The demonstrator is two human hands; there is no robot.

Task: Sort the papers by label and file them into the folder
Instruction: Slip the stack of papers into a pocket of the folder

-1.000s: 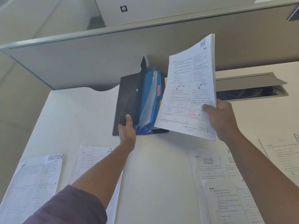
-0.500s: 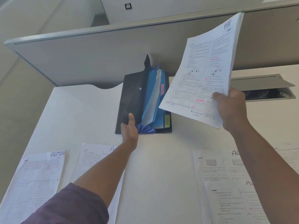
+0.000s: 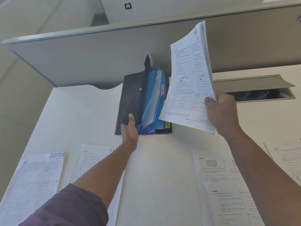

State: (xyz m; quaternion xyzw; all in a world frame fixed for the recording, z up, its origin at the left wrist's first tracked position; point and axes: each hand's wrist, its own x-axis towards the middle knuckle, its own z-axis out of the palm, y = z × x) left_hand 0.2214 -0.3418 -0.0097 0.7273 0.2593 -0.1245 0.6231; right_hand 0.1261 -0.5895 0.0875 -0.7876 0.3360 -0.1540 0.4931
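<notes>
White desk (image 3: 68, 121) with a curved notch in its far edge, butted against a grey partition panel (image 3: 91, 62) capped by a metal rail. Cable hatch (image 3: 254, 85) set in the desk at right, lid propped open, dark inside. Beyond the partition, pale wall with a small switch plate (image 3: 127, 5). Beige floor at left. Soft even daylight.

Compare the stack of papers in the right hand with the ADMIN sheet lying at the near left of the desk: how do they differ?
The stack of papers is held up in the air, tilted steeply, gripped at its lower corner by the right hand; the ADMIN sheet lies flat on the desk, untouched. The stack shows many page edges; the sheet shows no such thickness. ADMIN reads plainly on the sheet; the stack's label is unreadable at this angle. Both are white printed pages with pink highlighting.
</notes>
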